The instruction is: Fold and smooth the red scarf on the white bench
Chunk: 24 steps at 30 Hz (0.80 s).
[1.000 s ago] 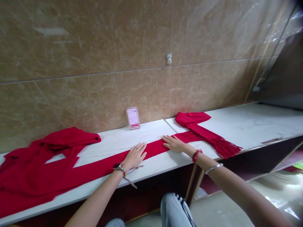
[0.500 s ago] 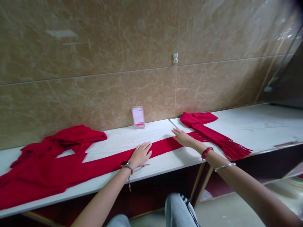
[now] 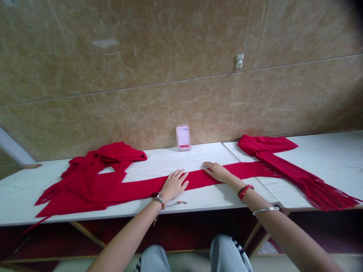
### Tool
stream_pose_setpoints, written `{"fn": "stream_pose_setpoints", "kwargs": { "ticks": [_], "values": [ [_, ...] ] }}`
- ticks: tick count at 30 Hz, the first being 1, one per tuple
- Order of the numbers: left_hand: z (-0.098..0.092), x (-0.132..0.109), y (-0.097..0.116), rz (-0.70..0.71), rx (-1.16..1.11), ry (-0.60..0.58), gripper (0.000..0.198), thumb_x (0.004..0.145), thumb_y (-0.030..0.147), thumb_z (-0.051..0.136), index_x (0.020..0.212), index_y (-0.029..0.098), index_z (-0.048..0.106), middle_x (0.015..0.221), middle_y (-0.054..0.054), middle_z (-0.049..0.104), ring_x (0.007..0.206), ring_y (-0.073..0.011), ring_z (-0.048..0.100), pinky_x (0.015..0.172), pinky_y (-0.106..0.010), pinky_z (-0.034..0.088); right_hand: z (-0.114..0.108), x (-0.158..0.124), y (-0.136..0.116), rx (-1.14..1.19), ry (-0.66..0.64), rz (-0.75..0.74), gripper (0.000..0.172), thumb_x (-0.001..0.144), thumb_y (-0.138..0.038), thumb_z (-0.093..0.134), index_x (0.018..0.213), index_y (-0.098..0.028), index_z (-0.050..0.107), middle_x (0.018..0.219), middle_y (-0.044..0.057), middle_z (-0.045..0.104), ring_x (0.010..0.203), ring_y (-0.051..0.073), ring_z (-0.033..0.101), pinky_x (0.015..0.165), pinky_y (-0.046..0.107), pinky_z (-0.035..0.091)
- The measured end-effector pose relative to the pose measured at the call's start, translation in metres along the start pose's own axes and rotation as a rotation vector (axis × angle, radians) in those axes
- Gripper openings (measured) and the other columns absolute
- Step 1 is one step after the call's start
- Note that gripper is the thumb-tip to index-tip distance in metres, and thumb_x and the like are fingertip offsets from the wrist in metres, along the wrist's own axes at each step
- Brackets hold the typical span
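A long strip of red fringed scarf (image 3: 195,179) lies flat along the white tabletop. My left hand (image 3: 173,186) rests palm down on it, fingers stretched out. Further right, my right hand (image 3: 217,172) also lies flat on the strip, fingers extended. The strip's fringe (image 3: 266,169) is spread at its right end, meeting a second red scarf (image 3: 268,144) that lies folded with its tassels towards the front edge. At the left, the strip runs into rumpled red fabric (image 3: 96,177); whether this is one piece or several I cannot tell.
A small pale upright object (image 3: 183,138), blurred out, leans at the tan marbled wall (image 3: 159,105). A white cat-shaped piece (image 3: 239,61) is fixed to the wall. The white table (image 3: 326,162) has a seam and open shelving (image 3: 193,226) beneath.
Both my hands have moved left along the red strip, the right one coming closer to the left. The view has turned left, showing more of the table's left end.
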<state>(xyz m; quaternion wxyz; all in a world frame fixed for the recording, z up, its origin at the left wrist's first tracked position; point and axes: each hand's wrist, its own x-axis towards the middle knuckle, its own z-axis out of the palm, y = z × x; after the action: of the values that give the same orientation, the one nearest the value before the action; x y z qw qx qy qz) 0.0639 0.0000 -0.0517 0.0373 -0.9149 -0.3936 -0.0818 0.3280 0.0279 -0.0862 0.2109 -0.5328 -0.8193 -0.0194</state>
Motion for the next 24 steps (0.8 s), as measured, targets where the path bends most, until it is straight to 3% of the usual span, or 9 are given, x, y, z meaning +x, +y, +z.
{"fn": "stream_pose_setpoints", "kwargs": {
  "ticks": [9, 24],
  "values": [
    [0.006, 0.002, 0.001, 0.001, 0.011, 0.039, 0.045, 0.092, 0.038, 0.026, 0.132, 0.021, 0.036, 0.139, -0.005, 0.034, 0.128, -0.0206, 0.027, 0.104, -0.038, 0.022, -0.008, -0.005, -0.006, 0.089, 0.057, -0.031, 0.032, 0.087, -0.027, 0.039, 0.107, -0.013, 0.059, 0.115, 0.013, 0.058, 0.11, 0.02, 0.051, 0.095, 0.034, 0.039],
    [0.001, -0.002, 0.004, -0.011, -0.026, 0.044, 0.044, 0.091, 0.037, 0.028, 0.13, 0.021, 0.039, 0.138, -0.005, 0.036, 0.128, -0.0206, 0.027, 0.105, -0.039, 0.021, -0.012, -0.009, -0.012, 0.106, 0.074, -0.009, 0.027, 0.086, -0.023, 0.04, 0.103, -0.015, 0.06, 0.11, 0.013, 0.061, 0.106, 0.021, 0.053, 0.091, 0.039, 0.042]
  ]
}}
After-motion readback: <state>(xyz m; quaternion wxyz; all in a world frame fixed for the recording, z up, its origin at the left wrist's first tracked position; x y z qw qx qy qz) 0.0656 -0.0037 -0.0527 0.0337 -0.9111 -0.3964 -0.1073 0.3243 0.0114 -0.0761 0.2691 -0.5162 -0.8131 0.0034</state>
